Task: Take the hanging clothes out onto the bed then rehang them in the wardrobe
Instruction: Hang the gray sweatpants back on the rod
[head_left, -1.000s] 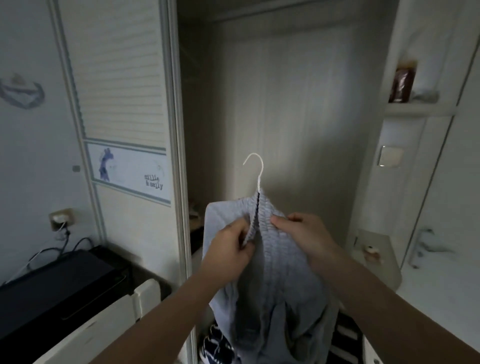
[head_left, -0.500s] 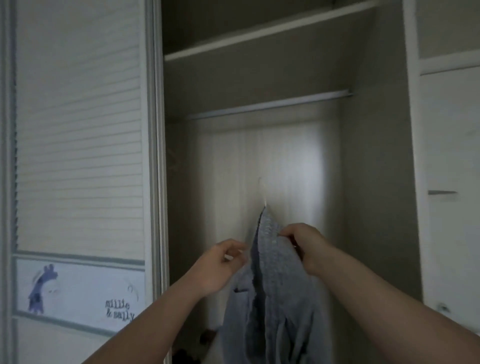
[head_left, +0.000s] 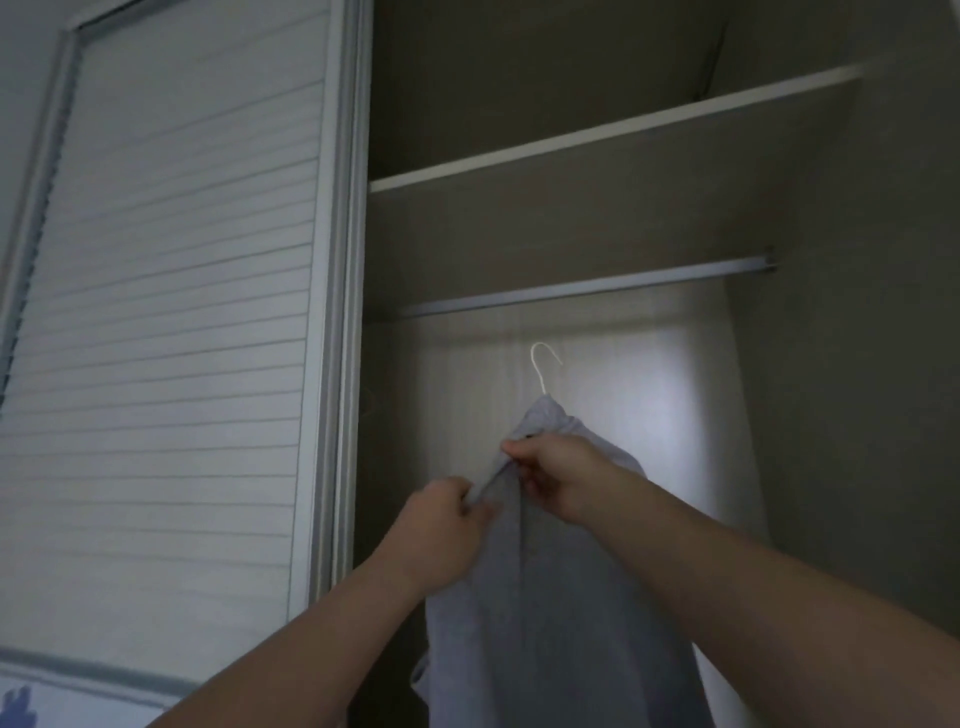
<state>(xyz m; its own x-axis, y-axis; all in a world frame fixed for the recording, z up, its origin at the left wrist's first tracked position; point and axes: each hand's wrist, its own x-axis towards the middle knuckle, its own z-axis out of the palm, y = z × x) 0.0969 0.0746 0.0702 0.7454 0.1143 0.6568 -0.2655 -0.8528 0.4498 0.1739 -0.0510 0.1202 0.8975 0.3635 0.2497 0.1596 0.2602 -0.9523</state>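
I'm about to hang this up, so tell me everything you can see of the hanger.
The hanger shows only its thin white hook and neck; the rest is hidden inside the grey garment draped on it. The hook stands nearly upright, tip to the right, below the wardrobe rail and not touching it. The left hand and right hand grip the garment just below it.

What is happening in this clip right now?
A person stands at the open wardrobe, holding up a grey garment on a white hanger. The left hand pinches the fabric low on the neckline, and the right hand grips it just above. The hanger is raised but sits below the rail and is not yet hooked on it, so this garment is mid-way through being rehung.
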